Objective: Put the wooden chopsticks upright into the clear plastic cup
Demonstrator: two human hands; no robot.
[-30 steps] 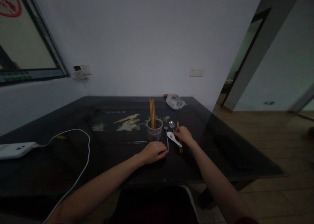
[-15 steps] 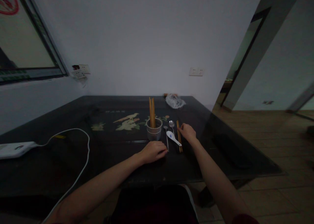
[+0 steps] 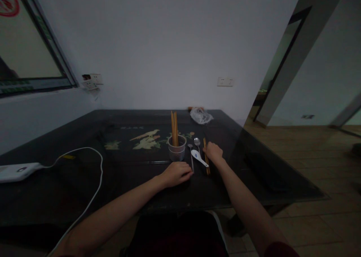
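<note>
My right hand (image 3: 213, 152) is closed at the upper part of a pair of wooden chopsticks (image 3: 207, 163) lying on the dark table, its fingertips pinching at them. My left hand (image 3: 177, 174) rests on the table, fingers loosely bent, beside the handle end of a thin metal spoon (image 3: 192, 161); no held thing shows in it. Between the hands lie a white soup spoon (image 3: 198, 157) with a blue mark and a metal spoon (image 3: 197, 142). Just beyond my left hand stands a clear plastic cup (image 3: 177, 153) with several upright chopsticks (image 3: 175, 129).
A crumpled clear plastic bag (image 3: 200, 116) lies at the table's far edge. On the left, a white power strip (image 3: 19, 172) trails a white cable (image 3: 100, 174) past my left arm. A flat dark object (image 3: 265, 170) lies on the right. The wall stands behind the table.
My right hand has shifted slightly left and its fingers have closed in more tightly at the chopsticks. My left hand stays in place, as do the spoons and cup.
</note>
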